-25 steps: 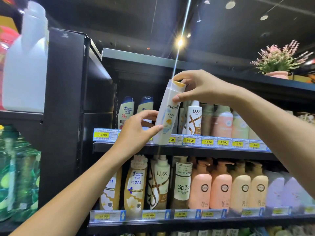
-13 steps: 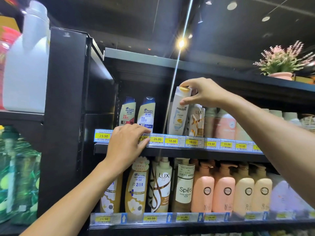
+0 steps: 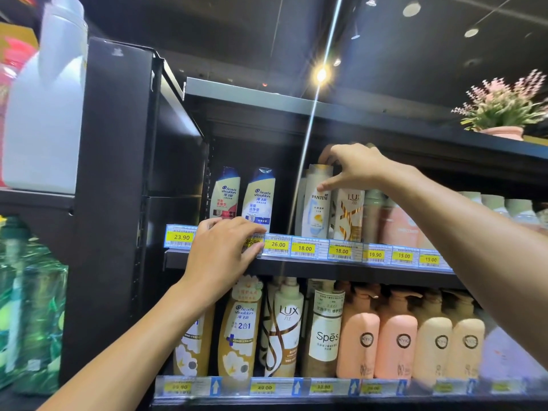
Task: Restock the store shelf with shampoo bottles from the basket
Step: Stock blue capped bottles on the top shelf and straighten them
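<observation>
A white Pantene shampoo bottle (image 3: 316,209) stands upright on the upper shelf (image 3: 326,266), just left of a Lux bottle (image 3: 348,215). My right hand (image 3: 353,167) grips the Pantene bottle's top, thumb on its front and fingers over the cap. My left hand (image 3: 225,250) lies flat on the shelf's front edge, covering some price tags, and holds nothing. Two Head & Shoulders bottles (image 3: 243,197) stand behind it. The basket is out of view.
A gap lies between the Head & Shoulders bottles and the Pantene bottle. Pink and cream pump bottles (image 3: 394,336) fill the lower shelf. A large white jug (image 3: 44,114) sits on the left unit. A potted plant (image 3: 504,111) stands on the top board.
My right hand has carried the Pantene bottle from tilted in front of the shelf to upright beside the Lux bottle. My left hand let go of it and dropped to the shelf edge.
</observation>
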Available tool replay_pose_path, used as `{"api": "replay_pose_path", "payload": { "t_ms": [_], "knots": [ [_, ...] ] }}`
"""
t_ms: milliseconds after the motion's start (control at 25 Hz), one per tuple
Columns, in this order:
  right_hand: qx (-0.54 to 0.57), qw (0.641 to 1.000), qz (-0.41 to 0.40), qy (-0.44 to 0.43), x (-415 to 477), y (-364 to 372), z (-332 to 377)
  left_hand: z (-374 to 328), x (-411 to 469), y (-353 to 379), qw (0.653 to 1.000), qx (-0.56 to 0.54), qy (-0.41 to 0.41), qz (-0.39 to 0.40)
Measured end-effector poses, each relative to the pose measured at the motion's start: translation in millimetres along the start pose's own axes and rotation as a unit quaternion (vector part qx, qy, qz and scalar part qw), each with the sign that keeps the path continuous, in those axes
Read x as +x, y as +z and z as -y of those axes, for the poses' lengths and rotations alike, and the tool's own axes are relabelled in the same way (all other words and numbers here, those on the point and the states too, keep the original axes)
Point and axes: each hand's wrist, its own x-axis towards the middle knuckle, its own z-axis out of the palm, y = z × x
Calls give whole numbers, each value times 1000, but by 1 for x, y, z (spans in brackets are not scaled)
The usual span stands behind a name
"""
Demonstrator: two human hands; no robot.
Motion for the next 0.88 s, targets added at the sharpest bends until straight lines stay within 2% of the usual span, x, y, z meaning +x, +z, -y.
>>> {"api": "replay_pose_path", "payload": {
  "t_ms": [240,520,880],
  "knots": [
    [-44,999,-17,-5,-3,3,5,2,-1,2,1000,-8,7,-6],
    [-88,996,5,9,-10,13,12,3,-3,2,1000,-9,11,-9],
    [-90,996,9,15,-12,19,10,4,-3,2,1000,-12,14,-7]
  ]
}}
